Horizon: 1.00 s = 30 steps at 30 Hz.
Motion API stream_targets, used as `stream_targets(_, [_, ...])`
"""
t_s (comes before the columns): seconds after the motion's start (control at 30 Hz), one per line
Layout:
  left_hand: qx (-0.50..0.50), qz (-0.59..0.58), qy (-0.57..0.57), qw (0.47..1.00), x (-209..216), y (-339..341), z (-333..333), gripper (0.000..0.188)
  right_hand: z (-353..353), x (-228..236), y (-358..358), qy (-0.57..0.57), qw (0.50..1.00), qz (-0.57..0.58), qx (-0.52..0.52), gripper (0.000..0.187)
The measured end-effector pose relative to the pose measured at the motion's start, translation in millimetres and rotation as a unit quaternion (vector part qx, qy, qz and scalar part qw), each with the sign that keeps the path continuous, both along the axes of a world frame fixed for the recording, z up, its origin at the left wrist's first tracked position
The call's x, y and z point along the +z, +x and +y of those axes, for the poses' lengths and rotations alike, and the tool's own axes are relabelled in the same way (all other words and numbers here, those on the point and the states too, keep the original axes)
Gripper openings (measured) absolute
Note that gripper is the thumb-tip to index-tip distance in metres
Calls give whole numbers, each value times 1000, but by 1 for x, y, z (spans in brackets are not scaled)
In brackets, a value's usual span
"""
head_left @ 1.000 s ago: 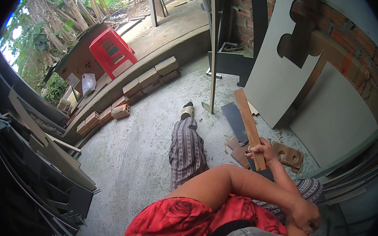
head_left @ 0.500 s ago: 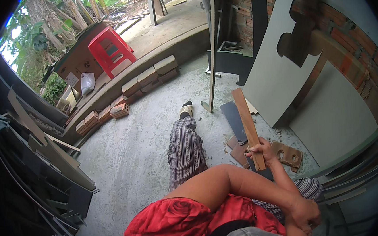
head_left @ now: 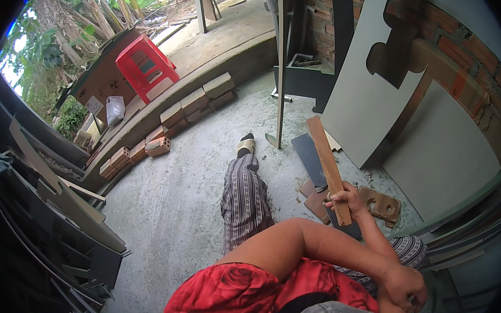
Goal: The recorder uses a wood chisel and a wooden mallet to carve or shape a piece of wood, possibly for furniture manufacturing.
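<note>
A long flat strip of brown wood (head_left: 326, 159) stands tilted upward in my right hand (head_left: 347, 200). The fingers of that hand wrap round its lower end. My left arm crosses in front of my body and over my right forearm. At the end of it, my left hand (head_left: 407, 290) rests with curled fingers against my right arm near the elbow; the fingertips are partly hidden. Beyond the wood strip, a dark flat board (head_left: 308, 155) lies on the floor. Beside my right wrist is a broken brown brick (head_left: 381, 206) with holes.
Large pale cut-out panels (head_left: 437, 142) lean at the right. Dark boards and strips (head_left: 103, 265) are stacked at the left. Bricks (head_left: 179, 115) line the concrete step, with a red plastic stool (head_left: 146, 67) above. A thin upright pole (head_left: 281, 77) stands ahead, and my patterned trouser leg (head_left: 245, 198) stretches forward.
The fingers of my left hand have shifted slightly at my right elbow and loosened a little. My right hand and the wood strip have hardly moved.
</note>
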State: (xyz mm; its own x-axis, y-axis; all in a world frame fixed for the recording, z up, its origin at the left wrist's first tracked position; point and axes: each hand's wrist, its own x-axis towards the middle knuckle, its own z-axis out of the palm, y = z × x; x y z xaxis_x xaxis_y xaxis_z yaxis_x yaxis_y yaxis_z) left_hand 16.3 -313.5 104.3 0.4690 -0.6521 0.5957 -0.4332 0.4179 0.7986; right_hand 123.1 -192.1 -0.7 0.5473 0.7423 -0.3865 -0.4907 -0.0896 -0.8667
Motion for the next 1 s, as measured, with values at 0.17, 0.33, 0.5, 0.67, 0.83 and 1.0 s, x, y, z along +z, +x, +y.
stream_targets(0.17, [-51, -37, 116, 991, 7, 14, 13, 33, 1, 3, -2, -3, 1000, 14, 5, 56])
stream_targets(0.33, [21, -45, 181, 982, 14, 8, 23, 34, -1, 12, -4, -4, 1000, 11, 6, 56])
stream_targets(0.5, [81, -56, 64, 993, 2, 4, 17, 38, -2, 4, -2, -3, 1000, -3, 11, 51])
stream_targets(0.67, [7, -59, 199, 978, 5, 16, 30, 41, -2, 4, -3, -7, 1000, 3, 13, 53])
stream_targets(0.83, [-2, -58, 255, 965, 16, 22, 49, 39, -1, 3, -3, -1, 1000, 0, 21, 51])
stream_targets(1.0, [19, -78, -38, 996, -1, 9, 15, 28, -4, 2, -2, -6, 1000, -1, 14, 51])
